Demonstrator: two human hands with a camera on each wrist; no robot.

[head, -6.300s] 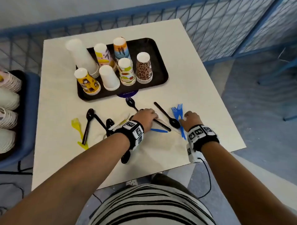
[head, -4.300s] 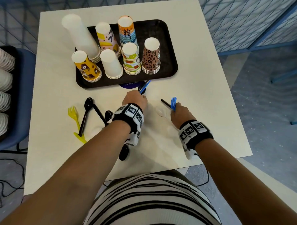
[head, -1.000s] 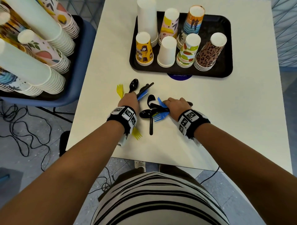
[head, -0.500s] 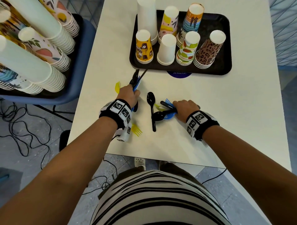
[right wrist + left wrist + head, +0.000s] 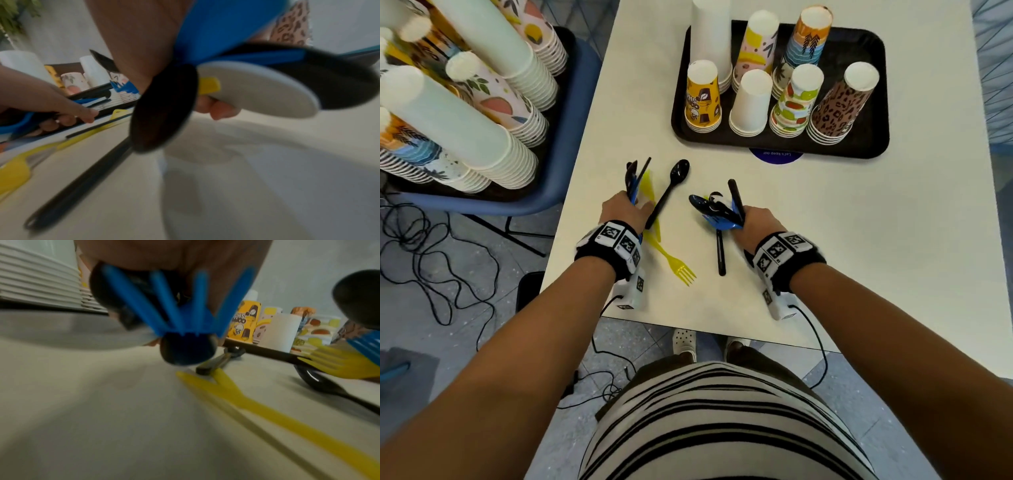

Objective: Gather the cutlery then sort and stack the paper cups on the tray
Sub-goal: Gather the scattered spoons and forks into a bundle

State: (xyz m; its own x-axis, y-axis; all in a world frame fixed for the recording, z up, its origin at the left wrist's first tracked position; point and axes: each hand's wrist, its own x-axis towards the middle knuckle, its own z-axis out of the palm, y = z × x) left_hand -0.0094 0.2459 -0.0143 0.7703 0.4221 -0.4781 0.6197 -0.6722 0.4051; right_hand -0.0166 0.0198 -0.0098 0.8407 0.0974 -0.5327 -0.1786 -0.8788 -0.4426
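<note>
Left hand (image 5: pixel 624 211) lies knuckles-up on the table (image 5: pixel 825 240), fingers curled round black and blue cutlery (image 5: pixel 635 178) (yellow fork (image 5: pixel 671 260) loose beside), right hand (image 5: pixel 758 222) likewise gripping its bundle (image 5: pixel 717 209).

Black wristbands (image 5: pixel 608 247) with square-coded white tags, striped shirt (image 5: pixel 722 421).

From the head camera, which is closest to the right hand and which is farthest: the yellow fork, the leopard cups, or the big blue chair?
From the right hand, nearest first:
1. Yellow fork, on the table just to its left.
2. Leopard cups, on the tray's right side, farther up the table.
3. Blue chair, off the table's left edge, farthest.
</note>
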